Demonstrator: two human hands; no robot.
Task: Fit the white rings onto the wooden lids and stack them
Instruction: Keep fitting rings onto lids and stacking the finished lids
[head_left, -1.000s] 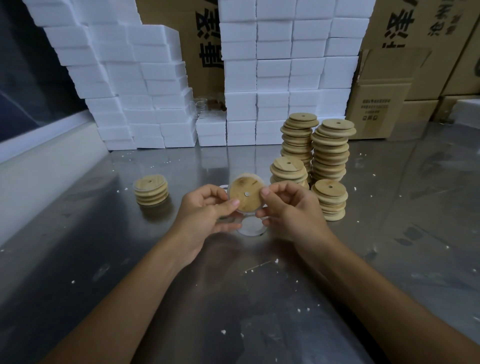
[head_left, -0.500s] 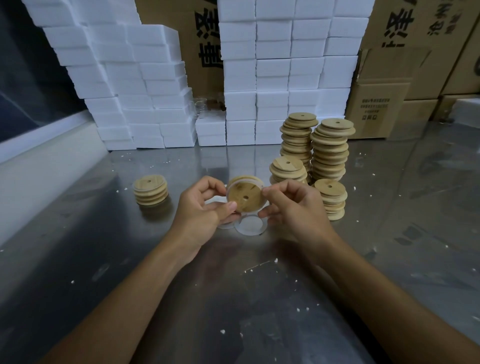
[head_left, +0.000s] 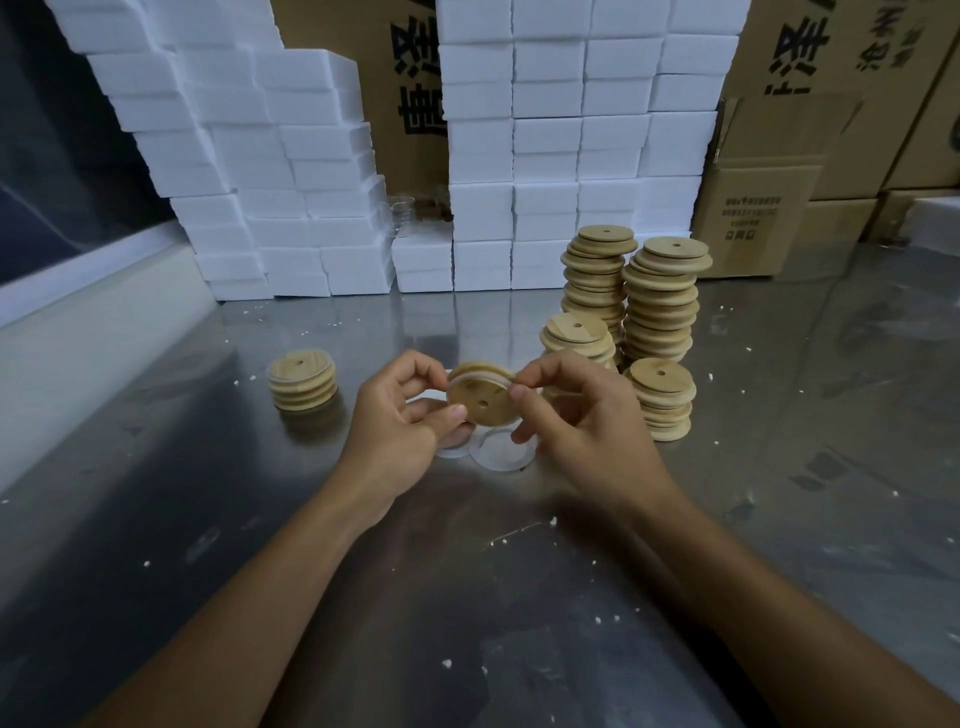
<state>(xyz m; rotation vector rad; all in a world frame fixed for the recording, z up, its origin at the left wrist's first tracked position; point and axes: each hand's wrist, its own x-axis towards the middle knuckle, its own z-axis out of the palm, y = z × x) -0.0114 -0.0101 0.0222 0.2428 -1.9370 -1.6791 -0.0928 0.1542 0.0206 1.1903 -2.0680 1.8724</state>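
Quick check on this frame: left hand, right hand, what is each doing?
Left hand: closed, pinching the wooden lid at its left edge.
Right hand: closed, pinching the same lid at its right edge, fingertips on the white ring.

the hands (head_left: 498, 410) have tilted the wooden lid (head_left: 480, 400) flatter, white ring (head_left: 485, 375) now seated around it.

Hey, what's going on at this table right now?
A person is fitting a white ring onto a wooden lid, gripped by the left hand and right hand above the metal table. Loose rings lie below. A short finished stack sits left; taller lid stacks stand right.
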